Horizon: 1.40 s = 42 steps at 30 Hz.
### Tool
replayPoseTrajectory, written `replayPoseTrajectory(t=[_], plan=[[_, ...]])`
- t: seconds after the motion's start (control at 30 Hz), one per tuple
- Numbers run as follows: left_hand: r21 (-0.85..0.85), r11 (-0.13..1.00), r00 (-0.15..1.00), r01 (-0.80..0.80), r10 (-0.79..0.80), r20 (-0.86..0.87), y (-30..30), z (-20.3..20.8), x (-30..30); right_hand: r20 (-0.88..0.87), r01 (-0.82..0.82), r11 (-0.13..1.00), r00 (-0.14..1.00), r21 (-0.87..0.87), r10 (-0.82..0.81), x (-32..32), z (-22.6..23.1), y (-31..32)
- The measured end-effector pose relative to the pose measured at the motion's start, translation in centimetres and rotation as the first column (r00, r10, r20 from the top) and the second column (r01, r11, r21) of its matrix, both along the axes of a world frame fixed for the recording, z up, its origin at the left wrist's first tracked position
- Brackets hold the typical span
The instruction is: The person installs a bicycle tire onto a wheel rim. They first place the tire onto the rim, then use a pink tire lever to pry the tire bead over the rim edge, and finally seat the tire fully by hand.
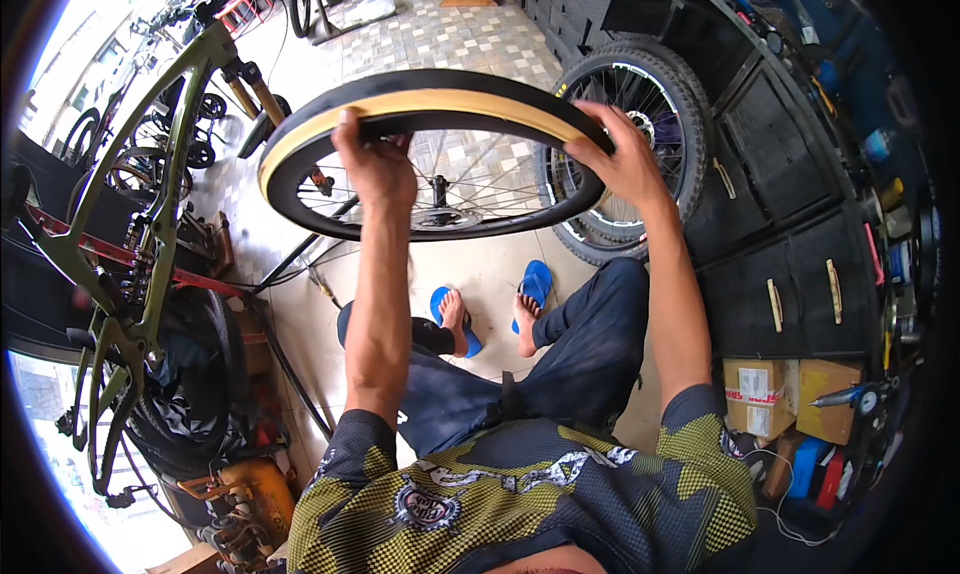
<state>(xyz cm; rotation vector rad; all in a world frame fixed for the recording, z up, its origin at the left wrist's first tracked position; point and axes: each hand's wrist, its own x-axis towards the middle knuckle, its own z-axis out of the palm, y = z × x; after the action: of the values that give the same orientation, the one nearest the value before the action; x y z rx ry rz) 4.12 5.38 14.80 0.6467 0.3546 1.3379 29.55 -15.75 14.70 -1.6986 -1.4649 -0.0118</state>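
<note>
In front of me I hold up a bicycle wheel [438,212] tilted nearly flat, with a black rim, thin spokes and a hub at its middle. A black tyre with a tan sidewall [440,100] runs around it. My left hand [378,169] is closed on the near left part of the wheel, its thumb against the tan sidewall and its other fingers partly hidden. On the right side, my right hand [622,156] wraps the tyre and rim, fingers over the outer tread.
A green bicycle frame [170,164] hangs on a stand at left. Wheels with knobby tyres [690,124] lean against black drawer cabinets [790,274] at right. Cardboard boxes [762,394] sit below the cabinets. An orange machine [255,499] stands at lower left. Blue sandals [538,282] are on my feet.
</note>
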Motion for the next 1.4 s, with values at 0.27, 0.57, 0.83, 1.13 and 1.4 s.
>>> replayPoseTrajectory(t=[0.27,0.57,0.83,1.13,1.4], plan=[[0.080,0.988,0.991,0.130,-0.129,-0.026,-1.2,9.6,-0.5,-0.350,-0.014,0.928,0.924,0.373,0.155,1.2,-1.6,-1.7],[0.330,0.937,0.986,0.119,-0.151,0.074,0.0,13.6,-3.1,-0.465,-0.187,0.916,0.815,0.354,0.346,1.1,-0.5,-1.9],[0.510,0.845,0.969,0.161,-0.235,0.082,1.2,16.4,-4.8,-0.508,-0.314,0.895,0.740,0.318,0.440,-0.5,2.3,-1.9],[0.579,0.789,0.945,0.208,-0.316,0.091,0.2,18.7,-5.1,-0.508,-0.318,0.873,0.718,0.369,0.476,-0.6,2.9,-1.2],[0.561,0.798,0.942,0.222,-0.323,0.087,-0.2,20.1,-4.5,-0.629,-0.266,0.840,0.565,0.473,0.533,-0.4,3.2,-0.7]])
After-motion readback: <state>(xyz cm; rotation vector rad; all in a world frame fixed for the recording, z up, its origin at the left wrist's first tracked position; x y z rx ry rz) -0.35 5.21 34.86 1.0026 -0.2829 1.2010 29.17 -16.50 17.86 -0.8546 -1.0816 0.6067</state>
